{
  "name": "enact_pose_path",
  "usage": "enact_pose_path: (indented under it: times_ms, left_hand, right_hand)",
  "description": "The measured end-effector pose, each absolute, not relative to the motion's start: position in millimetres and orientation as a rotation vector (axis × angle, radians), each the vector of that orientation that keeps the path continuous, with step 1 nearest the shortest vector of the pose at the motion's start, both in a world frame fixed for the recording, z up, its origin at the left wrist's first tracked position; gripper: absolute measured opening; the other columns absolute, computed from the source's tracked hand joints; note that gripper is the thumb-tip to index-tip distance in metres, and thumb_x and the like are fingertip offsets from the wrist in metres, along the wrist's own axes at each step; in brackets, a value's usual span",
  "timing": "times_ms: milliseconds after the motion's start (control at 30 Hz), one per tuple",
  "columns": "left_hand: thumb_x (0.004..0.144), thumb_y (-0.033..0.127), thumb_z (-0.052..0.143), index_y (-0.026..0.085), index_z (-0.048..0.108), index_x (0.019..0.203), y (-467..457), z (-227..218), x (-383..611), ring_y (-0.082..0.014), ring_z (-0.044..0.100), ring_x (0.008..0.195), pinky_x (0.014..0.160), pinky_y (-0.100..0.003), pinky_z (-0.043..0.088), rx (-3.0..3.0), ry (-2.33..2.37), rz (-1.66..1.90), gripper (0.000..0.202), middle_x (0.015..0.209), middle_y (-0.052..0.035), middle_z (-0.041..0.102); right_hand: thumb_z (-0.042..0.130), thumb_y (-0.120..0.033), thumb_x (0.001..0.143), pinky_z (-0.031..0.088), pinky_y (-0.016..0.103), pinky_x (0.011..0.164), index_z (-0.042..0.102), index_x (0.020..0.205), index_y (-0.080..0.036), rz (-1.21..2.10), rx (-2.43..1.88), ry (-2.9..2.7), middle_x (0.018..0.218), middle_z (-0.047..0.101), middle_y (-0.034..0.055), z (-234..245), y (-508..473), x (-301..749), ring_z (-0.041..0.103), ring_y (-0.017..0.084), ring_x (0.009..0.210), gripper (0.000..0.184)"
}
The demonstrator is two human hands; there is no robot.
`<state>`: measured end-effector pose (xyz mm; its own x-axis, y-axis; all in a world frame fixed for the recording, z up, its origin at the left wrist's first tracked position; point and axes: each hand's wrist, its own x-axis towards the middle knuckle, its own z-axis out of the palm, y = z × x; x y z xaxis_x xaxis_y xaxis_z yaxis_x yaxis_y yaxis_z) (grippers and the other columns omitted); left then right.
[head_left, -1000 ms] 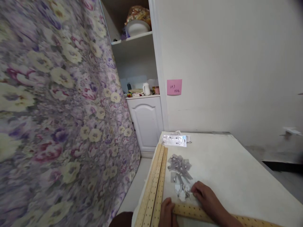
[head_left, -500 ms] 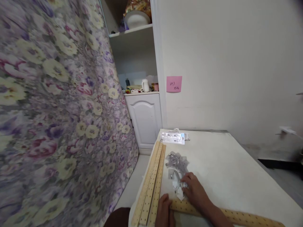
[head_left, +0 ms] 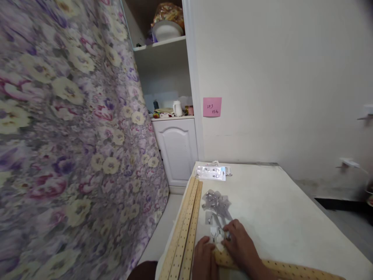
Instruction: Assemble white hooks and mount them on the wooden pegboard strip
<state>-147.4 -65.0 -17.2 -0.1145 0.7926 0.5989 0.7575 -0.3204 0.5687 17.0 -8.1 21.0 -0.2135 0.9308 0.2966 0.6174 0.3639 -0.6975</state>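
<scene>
Your right hand [head_left: 240, 245] was low over the near part of the pale table [head_left: 279, 210], its fingers bent down at the right side of a few small white hook pieces [head_left: 213, 234]; those fingers covered part of the pieces, so you could not tell whether they had pinched one or only touched it. Your left hand [head_left: 203, 254] was near the table's front, fingers curled at the left end of a perforated wooden strip [head_left: 297, 268] that lay crosswise, and whether it was gripping that end or just resting there you could not tell either. Your right wrist and forearm crossed above the same strip. The white pieces lay just beyond your left fingertips, between the crosswise strip and a grey, see-through heap of hook patches [head_left: 215, 201] farther up the table. To the left of all these, three perforated wooden strips [head_left: 181, 233] lay side by side, pointing away from you along the table's left edge. Past their far ends lay a clear hook package [head_left: 210, 173], flat near the back edge, and above it a pink note [head_left: 212, 107] was on the wall.
</scene>
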Motion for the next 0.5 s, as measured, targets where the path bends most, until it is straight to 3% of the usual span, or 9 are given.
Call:
enact_pose_path:
  times_ms: [167,367,500]
  left_hand:
    - [0.08,0.012,0.042,0.02,0.061,0.076,-55,17,-138,-0.0221,0.055,0.087,0.079,-0.036,0.042,2.209,1.96,0.903,0.021,0.087,-0.0067,0.062]
    - [0.084,0.013,0.038,0.018,0.064,0.08,-52,33,-128,-0.0235,0.053,0.088,0.081,-0.039,0.036,2.219,2.067,0.62,0.026,0.089,-0.0079,0.063]
    - [0.085,0.013,0.037,0.017,0.065,0.082,-45,31,-120,-0.0239,0.054,0.092,0.082,-0.039,0.034,2.13,2.085,0.604,0.028,0.093,-0.0089,0.062]
  right_hand:
    - [0.041,-0.014,0.079,0.046,0.032,0.088,0.058,0.099,-0.022,0.453,-1.376,-1.865,0.103,0.053,0.007,14,-5,19,0.054,0.021,0.099,0.028]
    - [0.04,-0.02,0.084,0.046,0.036,0.09,0.057,0.1,-0.022,0.435,-1.364,-1.815,0.101,0.055,0.0081,7,-7,47,0.055,0.022,0.098,0.023]
    - [0.039,-0.028,0.088,0.049,0.033,0.083,0.057,0.094,-0.024,0.485,-1.299,-1.766,0.094,0.061,0.0062,6,-31,44,0.059,0.021,0.091,0.02]
